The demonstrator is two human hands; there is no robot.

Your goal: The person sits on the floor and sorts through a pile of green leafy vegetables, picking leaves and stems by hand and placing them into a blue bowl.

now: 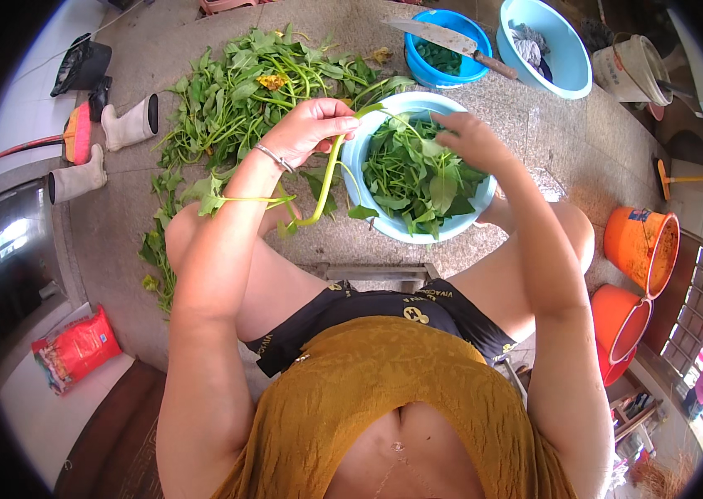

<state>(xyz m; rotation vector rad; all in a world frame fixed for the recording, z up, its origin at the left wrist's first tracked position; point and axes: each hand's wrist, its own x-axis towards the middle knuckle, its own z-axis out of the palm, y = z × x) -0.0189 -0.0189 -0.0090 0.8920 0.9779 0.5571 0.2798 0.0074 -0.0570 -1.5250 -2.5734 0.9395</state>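
My left hand [320,128] pinches a long green leafy vine stem [328,181] at the left rim of a light blue plastic basin [354,153]. The stem bends down towards my left knee and bears a few leaves. Picked green leaves and tender stems [417,174] fill much of the basin, which stands between my legs. Over the basin's upper right part is my right hand [470,140], its fingers slightly blurred; whether they hold a leaf I cannot tell. A large heap of leafy vines [251,87] lies on the floor beyond my left hand.
A cleaver [445,38] rests across a blue bucket [417,62] holding greens. Beside it stands a pale blue basin [514,75] with cloths. White rubber boots [130,125] and a broom [77,134] are at the left, orange buckets [626,243] at the right. A red bag [80,349] lies lower left.
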